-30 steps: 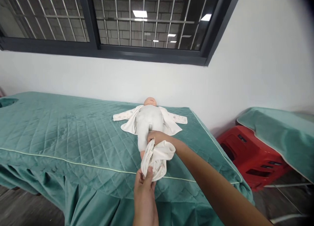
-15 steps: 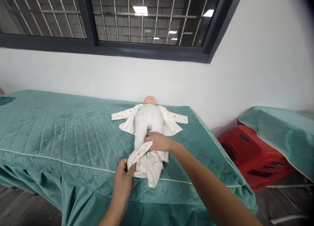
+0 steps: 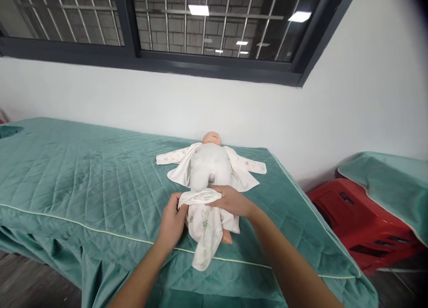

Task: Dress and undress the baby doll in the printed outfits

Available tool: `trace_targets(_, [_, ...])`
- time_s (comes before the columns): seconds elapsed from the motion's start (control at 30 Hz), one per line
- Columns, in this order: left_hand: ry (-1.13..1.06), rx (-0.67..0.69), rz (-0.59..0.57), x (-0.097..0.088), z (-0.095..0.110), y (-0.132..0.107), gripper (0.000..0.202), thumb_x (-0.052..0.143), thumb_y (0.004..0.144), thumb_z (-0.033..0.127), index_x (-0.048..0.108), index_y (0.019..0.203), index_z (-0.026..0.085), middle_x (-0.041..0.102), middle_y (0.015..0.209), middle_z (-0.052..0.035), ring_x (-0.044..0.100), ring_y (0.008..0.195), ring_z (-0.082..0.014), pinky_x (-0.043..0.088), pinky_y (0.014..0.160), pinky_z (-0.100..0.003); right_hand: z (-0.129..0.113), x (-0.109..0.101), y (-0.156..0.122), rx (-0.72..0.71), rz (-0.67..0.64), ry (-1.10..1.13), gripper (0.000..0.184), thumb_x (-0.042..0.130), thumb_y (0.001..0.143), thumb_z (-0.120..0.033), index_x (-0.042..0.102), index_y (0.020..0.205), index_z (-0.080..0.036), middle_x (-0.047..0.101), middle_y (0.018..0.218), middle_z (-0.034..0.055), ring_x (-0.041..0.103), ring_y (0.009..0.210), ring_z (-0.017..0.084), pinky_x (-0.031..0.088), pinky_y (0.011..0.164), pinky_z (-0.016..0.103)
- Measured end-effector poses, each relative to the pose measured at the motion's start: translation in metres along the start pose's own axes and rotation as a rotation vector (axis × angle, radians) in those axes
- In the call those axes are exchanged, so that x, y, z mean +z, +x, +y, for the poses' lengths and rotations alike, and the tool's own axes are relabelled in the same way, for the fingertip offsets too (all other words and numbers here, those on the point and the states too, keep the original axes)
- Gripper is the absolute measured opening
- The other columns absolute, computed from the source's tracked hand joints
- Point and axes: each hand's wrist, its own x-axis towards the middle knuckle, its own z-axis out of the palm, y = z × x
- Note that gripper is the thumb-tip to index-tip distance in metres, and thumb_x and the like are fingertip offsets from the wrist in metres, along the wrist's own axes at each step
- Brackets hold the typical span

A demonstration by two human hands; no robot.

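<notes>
A baby doll (image 3: pixel 211 161) lies on its back, head toward the wall, with a white cloth body. Under it a white patterned jacket (image 3: pixel 245 176) is spread open, the sleeves stretched out to both sides. Around the doll's lower legs are white printed baby pants (image 3: pixel 203 223), bunched at the waistband. My left hand (image 3: pixel 173 219) pinches the waistband at its left edge. On the other side my right hand (image 3: pixel 232 201) grips the same band between thumb and fingers. One bare doll foot (image 3: pixel 226 236) shows below the right pant leg; the other foot is hidden by the fabric.
The doll lies on a bed with a green quilted cover (image 3: pixel 100 178), its feet near the front edge. A white wall (image 3: pixel 160 100) and a barred window (image 3: pixel 207 27) stand behind. Right of the bed are red plastic stools (image 3: pixel 364 219) partly under a green cloth (image 3: pixel 391 178).
My left hand has moved up with its side of the waistband, which now lies across both legs. The doll's right-side foot has come into sight. The view has shifted slightly.
</notes>
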Motion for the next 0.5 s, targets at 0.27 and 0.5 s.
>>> trace_targets(0.27, [0.577, 0.436, -0.039, 0.001, -0.024, 0.078, 0.026, 0.043, 0.087, 0.016, 0.059, 0.107, 0.020, 0.068, 0.102, -0.0077, 0.063, 0.096, -0.0236, 0.047, 0.085, -0.034, -0.008, -0.007, 0.011, 0.124, 0.072, 0.010, 0.032, 0.068, 0.080, -0.045, 0.071, 0.102, -0.021, 0.072, 0.102, 0.0019, 0.063, 0.093, 0.024, 0.049, 0.078, 0.032])
trace_targets(0.5, [0.793, 0.646, -0.024, 0.010, -0.023, 0.116, 0.025, 0.043, 0.089, 0.014, 0.061, 0.105, 0.017, 0.067, 0.102, -0.0122, 0.062, 0.096, -0.0255, 0.048, 0.088, -0.037, 0.004, -0.004, 0.018, 0.241, 0.192, 0.173, 0.036, 0.067, 0.081, -0.050, 0.070, 0.102, -0.022, 0.070, 0.088, 0.0008, 0.060, 0.074, 0.019, 0.046, 0.064, 0.028])
